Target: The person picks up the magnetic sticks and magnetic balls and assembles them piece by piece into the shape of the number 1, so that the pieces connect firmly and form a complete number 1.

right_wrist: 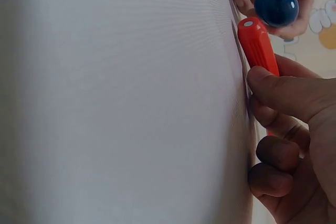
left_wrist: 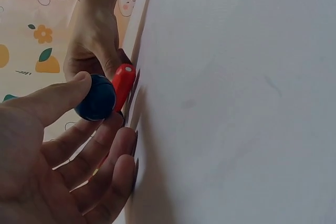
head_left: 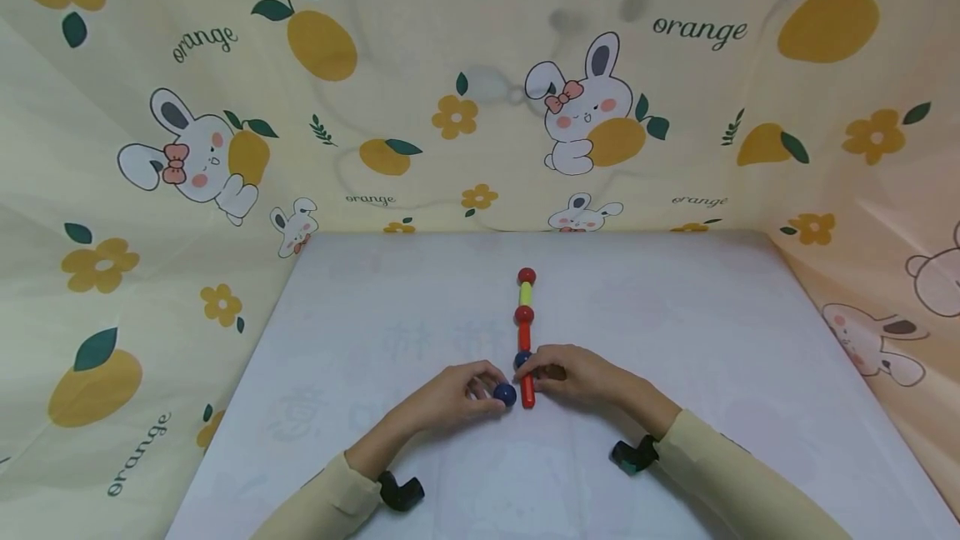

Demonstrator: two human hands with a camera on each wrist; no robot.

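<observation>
A line of toy balls and rods lies down the middle of the white table. From its far end come a red ball [head_left: 527, 276], a yellow-green rod [head_left: 525, 295], another red ball [head_left: 524, 315], a red rod [head_left: 524, 336], a blue ball [head_left: 521, 358] and a near red rod [head_left: 528, 394]. My right hand [head_left: 581, 373] pinches that near rod, whose free end with a pale round tip shows in the right wrist view. Between thumb and fingers, my left hand [head_left: 457, 394] holds a loose dark blue ball [left_wrist: 96, 98], just left of the rod's free end.
The white tabletop [head_left: 360, 298] spreads around both hands. Behind it and at its sides hangs a cream cloth [head_left: 420, 32] printed with rabbits, oranges and flowers. A dark device sits at each wrist, the left one [head_left: 401, 492] and the right one [head_left: 633, 455].
</observation>
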